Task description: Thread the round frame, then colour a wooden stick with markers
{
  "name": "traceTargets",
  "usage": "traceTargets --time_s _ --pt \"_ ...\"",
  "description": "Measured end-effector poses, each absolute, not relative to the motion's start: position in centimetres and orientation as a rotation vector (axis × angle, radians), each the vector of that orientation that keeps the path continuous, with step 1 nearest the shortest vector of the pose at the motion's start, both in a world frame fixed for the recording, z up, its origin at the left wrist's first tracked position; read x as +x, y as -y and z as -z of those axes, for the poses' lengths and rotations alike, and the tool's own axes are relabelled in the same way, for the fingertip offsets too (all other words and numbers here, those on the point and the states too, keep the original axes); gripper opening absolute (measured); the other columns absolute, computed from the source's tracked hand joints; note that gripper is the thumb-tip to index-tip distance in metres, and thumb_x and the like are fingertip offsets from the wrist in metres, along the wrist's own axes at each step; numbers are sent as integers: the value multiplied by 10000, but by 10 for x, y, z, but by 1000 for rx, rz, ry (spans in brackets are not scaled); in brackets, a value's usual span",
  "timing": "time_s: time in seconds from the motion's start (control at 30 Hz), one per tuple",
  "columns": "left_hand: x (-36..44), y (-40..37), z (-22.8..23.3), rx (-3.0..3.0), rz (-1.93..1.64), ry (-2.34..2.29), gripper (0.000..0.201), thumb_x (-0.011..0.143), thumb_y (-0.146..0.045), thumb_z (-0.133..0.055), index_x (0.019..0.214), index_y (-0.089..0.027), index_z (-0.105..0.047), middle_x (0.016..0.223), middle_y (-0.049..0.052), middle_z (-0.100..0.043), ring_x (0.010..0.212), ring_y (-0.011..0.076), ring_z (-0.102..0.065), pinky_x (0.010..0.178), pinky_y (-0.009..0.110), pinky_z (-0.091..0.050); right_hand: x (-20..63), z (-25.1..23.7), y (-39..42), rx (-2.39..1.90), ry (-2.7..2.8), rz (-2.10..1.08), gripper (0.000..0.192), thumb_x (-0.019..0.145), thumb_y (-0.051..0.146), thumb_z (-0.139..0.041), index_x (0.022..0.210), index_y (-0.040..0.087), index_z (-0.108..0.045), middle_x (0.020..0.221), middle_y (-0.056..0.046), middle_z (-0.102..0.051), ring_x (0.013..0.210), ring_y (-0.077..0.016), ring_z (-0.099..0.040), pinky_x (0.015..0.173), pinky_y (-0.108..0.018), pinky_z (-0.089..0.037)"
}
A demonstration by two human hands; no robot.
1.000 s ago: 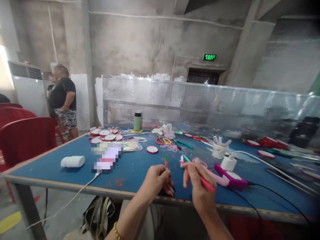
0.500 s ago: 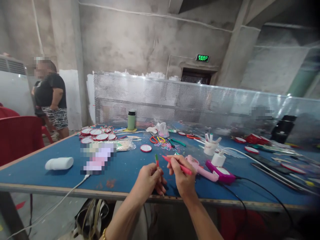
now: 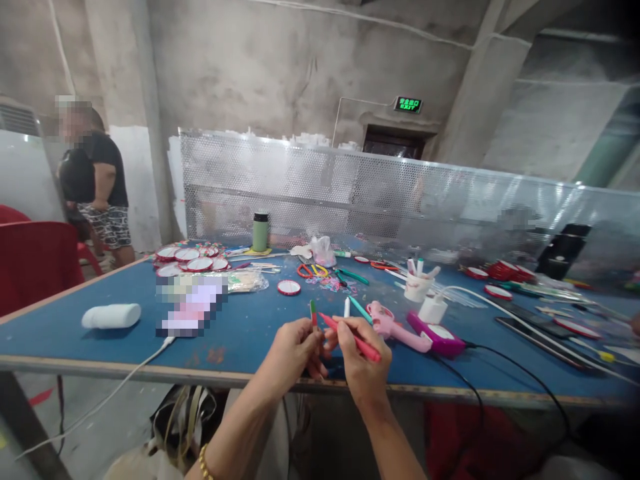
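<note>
Hands closer, marker [image 3: 350, 337] seemingly touching stick [image 3: 313, 313]

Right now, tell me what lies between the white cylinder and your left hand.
Head view: a blurred-out flat item and a white cable lie between the white cylinder and left hand.

The table [image 3: 75, 320] is blue with a pale wood edge. On it lie a white cylinder [image 3: 111, 315], a green flask [image 3: 260, 233], red-rimmed white discs [image 3: 186, 255] and pink and magenta tools [image 3: 415, 331]; beside it stands a red chair [image 3: 37, 261].
</note>
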State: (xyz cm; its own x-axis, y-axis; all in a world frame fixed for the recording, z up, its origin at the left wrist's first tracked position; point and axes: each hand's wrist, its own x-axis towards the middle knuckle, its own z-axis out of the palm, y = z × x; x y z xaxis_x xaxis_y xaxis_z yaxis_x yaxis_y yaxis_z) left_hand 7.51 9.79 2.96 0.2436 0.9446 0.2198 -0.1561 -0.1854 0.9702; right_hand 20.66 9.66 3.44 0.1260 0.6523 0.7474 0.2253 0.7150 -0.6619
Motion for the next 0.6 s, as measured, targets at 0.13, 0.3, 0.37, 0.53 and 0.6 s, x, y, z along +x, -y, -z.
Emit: traceTargets --time_s 0.13,0.3,0.37,0.53,0.6 --pt "75 -97 -30 1392 -1213 -830 304 866 -474 -558 806 -177 -529 703 9 -642 455 110 -631 401 181 -480 207 -32 -97 -747 1458 -377 163 932 277 -578 832 192 -672 657 15 -699 490 -122 -642 510 -221 -547" --pt "76 -97 -27 1426 -1233 -856 276 883 -456 -542 812 -190 -533 690 5 -636 449 114 -616 400 189 -474 208 -31 -98 -729 1499 -318 152 932 251 -574 826 190 -664 663 10 -697 491 -120 -641 514 -223 -539" --pt "76 -96 -27 1436 -1234 -854 272 883 -458 -544 818 -194 -542 694 5 -638 457 120 -617 405 196 -480 207 -31 -98 -721 1509 -308 143 934 242 -572 834 192 -662 670 11 -700 492 -118 -642 516 -222 -537" --pt "77 -93 -33 1458 -1239 -879 279 868 -462 -558 796 -193 -557 645 -4 -607 449 129 -605 399 202 -474 208 -30 -96 -717 1522 -311 128 936 231 -572 856 193 -664 695 6 -710 505 -121 -653 524 -224 -539" --pt "77 -91 -36 1464 -1242 -895 285 864 -463 -558 781 -191 -555 621 -9 -595 439 127 -595 400 205 -478 208 -30 -96 -715 1529 -319 133 938 231 -570 853 192 -666 703 4 -711 513 -122 -656 531 -225 -540"
